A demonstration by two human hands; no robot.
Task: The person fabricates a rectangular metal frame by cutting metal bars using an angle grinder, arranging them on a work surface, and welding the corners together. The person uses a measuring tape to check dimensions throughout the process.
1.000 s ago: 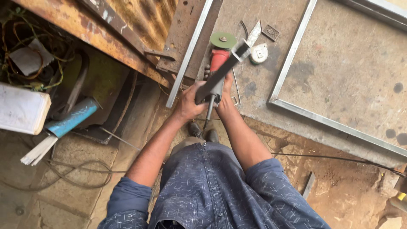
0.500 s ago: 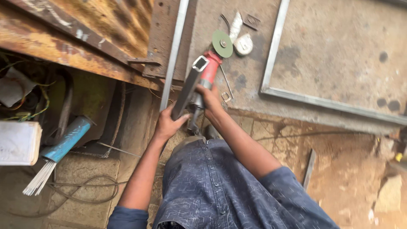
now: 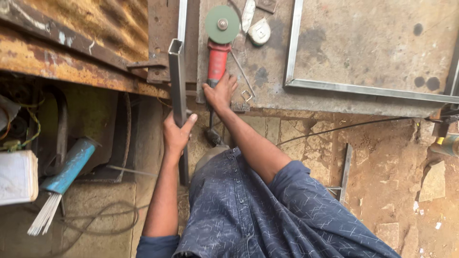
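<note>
My left hand (image 3: 176,134) grips a short grey square steel tube (image 3: 177,79), held almost upright with its open end at the top. My right hand (image 3: 219,93) lies on the handle of a red angle grinder (image 3: 218,57) with a green disc (image 3: 222,24). The grinder rests on the steel workbench (image 3: 373,52), and its black cable runs down beside my patterned blue shirt.
A welded frame of square tube (image 3: 334,87) lies on the bench, with a tape measure (image 3: 260,32) near the grinder's disc. A rusty sheet (image 3: 71,43) covers the left side. Below it lie a blue tube of welding rods (image 3: 62,177), a white box (image 3: 16,177) and cables.
The grinder has gone down onto the bench and my right hand now rests on its handle. My left hand has swung the steel tube off to the left, nearly upright.
</note>
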